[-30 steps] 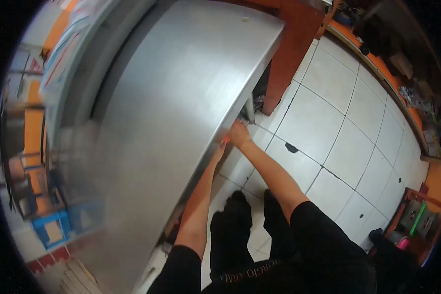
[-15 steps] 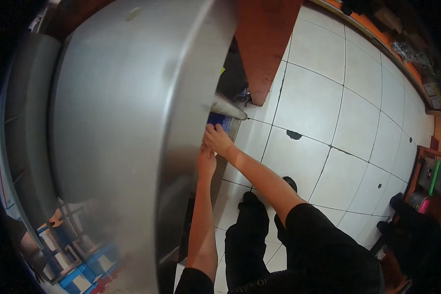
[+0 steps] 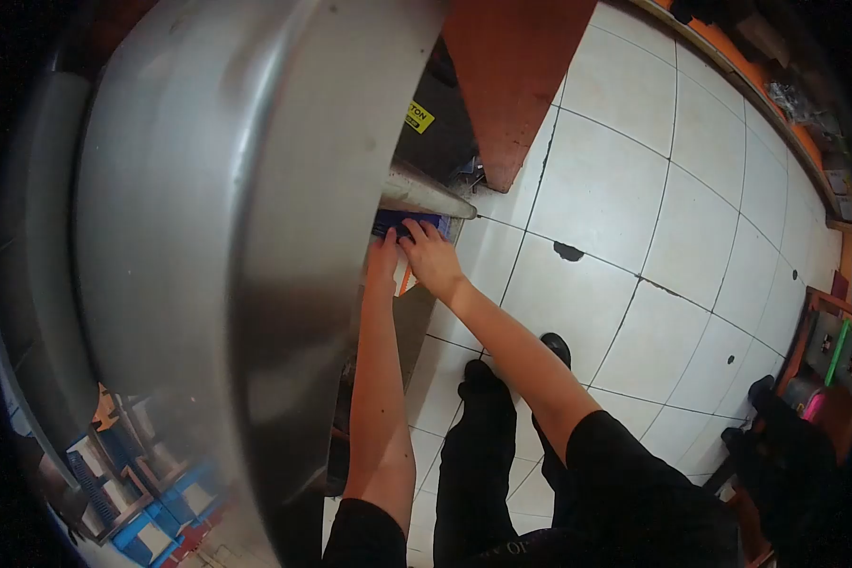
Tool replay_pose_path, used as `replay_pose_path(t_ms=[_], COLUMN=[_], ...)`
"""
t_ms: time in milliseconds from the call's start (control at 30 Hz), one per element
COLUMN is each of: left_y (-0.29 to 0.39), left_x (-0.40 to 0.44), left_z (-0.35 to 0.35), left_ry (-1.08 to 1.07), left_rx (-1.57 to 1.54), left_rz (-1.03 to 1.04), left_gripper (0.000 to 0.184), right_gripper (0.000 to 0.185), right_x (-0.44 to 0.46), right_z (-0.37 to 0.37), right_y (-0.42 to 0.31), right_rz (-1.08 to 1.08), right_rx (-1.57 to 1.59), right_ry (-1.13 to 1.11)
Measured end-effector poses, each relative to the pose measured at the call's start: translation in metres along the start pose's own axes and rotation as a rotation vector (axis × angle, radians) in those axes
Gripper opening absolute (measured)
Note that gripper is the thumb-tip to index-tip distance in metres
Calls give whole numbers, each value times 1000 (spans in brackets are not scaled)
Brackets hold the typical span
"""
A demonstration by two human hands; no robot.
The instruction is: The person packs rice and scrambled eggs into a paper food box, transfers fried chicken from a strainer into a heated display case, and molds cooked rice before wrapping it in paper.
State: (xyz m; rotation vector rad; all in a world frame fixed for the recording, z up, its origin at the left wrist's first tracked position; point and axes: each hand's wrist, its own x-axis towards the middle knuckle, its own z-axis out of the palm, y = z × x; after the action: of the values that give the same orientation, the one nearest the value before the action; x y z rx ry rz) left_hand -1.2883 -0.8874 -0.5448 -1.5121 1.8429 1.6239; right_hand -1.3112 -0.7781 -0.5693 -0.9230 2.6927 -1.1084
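Both of my hands are under the edge of a steel counter (image 3: 175,237). My right hand (image 3: 431,260) has its fingers bent over a dark blue flat package (image 3: 442,223). Close beside it, my left hand (image 3: 381,260) has its fingers bent at the same package; the counter edge partly covers them, so what they grip is not clear. Below the right hand a white piece with an orange stripe (image 3: 405,279) shows between my wrists. I cannot tell whether it belongs to the blue package.
A metal leg (image 3: 431,194) slants just beyond my hands. Behind it are a dark object with a yellow label (image 3: 418,117) and a reddish-brown panel (image 3: 516,85). White floor tiles (image 3: 596,189) lie to the right. A dark-clothed person (image 3: 776,435) is at the right edge.
The counter edge has shifted left in view, uncovering more of the blue package, the yellow label and the white-and-orange piece. My hands have moved slightly up and apart.
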Motion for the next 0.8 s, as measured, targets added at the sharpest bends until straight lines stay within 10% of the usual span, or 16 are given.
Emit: replay_pose_path(t_ms=[500,567,800], left_y=[-100,-86,-50], left_x=[137,104,27], left_z=[-10,-10,-11], left_ry=[268,146,141], left_rx=[700,171,-278], left_rz=[257,182,-77], left_gripper=[33,28,20], right_gripper=[63,66,70], right_x=[-6,-3,7], right_z=[-33,-33,-55], right_y=[10,10,-2], right_rz=[-5,-8,151], right_rx=[-377,-394,-178], right_ry=[-424,-509,-492])
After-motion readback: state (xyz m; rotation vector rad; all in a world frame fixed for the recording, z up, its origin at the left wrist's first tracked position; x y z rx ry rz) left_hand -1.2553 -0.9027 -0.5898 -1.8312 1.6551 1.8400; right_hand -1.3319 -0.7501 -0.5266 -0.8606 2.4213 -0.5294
